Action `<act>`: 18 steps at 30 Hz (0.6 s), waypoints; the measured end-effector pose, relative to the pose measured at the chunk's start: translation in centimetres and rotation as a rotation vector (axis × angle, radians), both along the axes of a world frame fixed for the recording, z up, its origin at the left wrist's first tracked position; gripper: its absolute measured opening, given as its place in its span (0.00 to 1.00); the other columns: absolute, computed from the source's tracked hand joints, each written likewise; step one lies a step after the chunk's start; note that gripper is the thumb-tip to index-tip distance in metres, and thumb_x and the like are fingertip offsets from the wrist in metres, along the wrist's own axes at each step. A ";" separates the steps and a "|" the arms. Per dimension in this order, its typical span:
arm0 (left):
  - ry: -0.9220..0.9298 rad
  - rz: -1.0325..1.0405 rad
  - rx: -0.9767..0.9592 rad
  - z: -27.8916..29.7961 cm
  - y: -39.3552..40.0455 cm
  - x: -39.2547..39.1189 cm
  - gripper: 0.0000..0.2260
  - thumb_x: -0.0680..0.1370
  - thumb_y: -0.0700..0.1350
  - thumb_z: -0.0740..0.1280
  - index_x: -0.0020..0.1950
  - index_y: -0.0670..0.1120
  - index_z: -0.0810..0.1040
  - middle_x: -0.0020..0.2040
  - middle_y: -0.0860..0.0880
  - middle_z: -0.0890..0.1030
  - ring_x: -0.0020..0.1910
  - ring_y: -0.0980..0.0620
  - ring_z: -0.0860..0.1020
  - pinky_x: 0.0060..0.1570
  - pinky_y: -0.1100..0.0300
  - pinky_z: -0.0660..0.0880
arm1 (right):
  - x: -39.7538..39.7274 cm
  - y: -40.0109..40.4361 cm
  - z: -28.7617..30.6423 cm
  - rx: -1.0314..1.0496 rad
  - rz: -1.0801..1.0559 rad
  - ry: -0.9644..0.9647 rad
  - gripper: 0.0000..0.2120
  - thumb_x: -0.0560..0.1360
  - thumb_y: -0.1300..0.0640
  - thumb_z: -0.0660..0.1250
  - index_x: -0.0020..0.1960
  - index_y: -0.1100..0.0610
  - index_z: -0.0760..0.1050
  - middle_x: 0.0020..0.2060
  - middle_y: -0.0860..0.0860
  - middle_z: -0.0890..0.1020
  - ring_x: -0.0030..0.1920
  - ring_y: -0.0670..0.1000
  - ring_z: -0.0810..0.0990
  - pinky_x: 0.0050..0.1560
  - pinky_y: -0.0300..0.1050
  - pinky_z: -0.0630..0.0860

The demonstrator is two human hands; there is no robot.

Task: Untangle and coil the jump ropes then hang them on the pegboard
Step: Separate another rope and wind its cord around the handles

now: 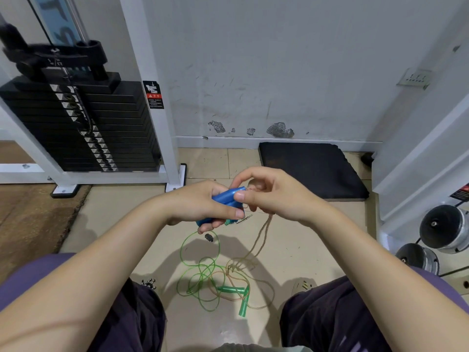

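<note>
Jump ropes aren't sorted yet: green rope (203, 275) & tan cord (253, 283) lie tangled w/ the green handles (237, 294) on the floor, well below the fingers, nothing coiled, no pegboard in view. Left hand (203, 207) grips the blue handles (228, 199), fingers curled round them. Right hand (274, 194) pinches the handle tip w/ thumb & forefinger; tan cord hangs from those fingers down to the tangle. Judging by this: early stage, untangling, coiling & hanging all left.

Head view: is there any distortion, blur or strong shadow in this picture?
Head view: wide-angle bending curves the white frame and stretches the forearms; the weight stack is slightly blurred; soft shadows fall on the floor around the ropes; both hands look sharp.
</note>
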State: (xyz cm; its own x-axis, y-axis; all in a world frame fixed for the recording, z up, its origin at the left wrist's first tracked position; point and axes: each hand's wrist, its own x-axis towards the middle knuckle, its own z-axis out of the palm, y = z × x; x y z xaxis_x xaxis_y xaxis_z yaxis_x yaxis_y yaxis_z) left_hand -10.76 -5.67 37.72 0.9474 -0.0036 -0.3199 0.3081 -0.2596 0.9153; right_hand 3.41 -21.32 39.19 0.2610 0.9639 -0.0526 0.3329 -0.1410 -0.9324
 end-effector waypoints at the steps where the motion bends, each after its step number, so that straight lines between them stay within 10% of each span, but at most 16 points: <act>1: -0.002 -0.008 -0.013 0.0 0.0 0.0 0.07 0.78 0.48 0.72 0.40 0.53 0.80 0.27 0.48 0.74 0.24 0.49 0.70 0.29 0.62 0.69 | -0.1 0.2 -0.1 0.020 -0.007 -0.012 0.05 0.76 0.56 0.72 0.51 0.54 0.80 0.30 0.51 0.76 0.30 0.44 0.74 0.34 0.35 0.70; 9: -0.090 0.094 -0.111 0.4 0.9 -0.2 0.11 0.77 0.50 0.69 0.44 0.44 0.74 0.31 0.45 0.76 0.22 0.52 0.71 0.23 0.63 0.68 | 2.2 -0.3 0.4 0.092 -0.221 0.135 0.01 0.76 0.58 0.71 0.46 0.55 0.80 0.26 0.51 0.74 0.25 0.47 0.66 0.27 0.37 0.64; 14: -0.320 0.587 -0.388 1.1 2.4 0.1 0.10 0.80 0.50 0.65 0.47 0.44 0.74 0.30 0.49 0.70 0.21 0.57 0.61 0.19 0.67 0.57 | 3.7 -0.8 0.7 0.162 -0.407 0.121 0.06 0.77 0.63 0.69 0.49 0.59 0.73 0.25 0.52 0.74 0.23 0.51 0.68 0.29 0.42 0.67; 18: -0.246 0.701 -0.228 0.7 2.2 0.2 0.08 0.82 0.48 0.65 0.49 0.44 0.74 0.30 0.50 0.69 0.21 0.56 0.61 0.21 0.66 0.57 | 3.3 -0.5 0.2 0.045 -0.414 -0.018 0.05 0.77 0.63 0.69 0.46 0.60 0.73 0.28 0.51 0.79 0.23 0.49 0.68 0.25 0.39 0.64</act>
State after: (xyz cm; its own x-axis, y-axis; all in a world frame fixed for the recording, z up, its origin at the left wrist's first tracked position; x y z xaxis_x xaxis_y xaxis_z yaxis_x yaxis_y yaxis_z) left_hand -10.57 -3.43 38.45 0.7961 0.5826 -0.1638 0.1124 0.1237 0.9859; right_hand 6.69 -21.82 39.44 0.6275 0.7786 -0.0046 0.2732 -0.2257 -0.9351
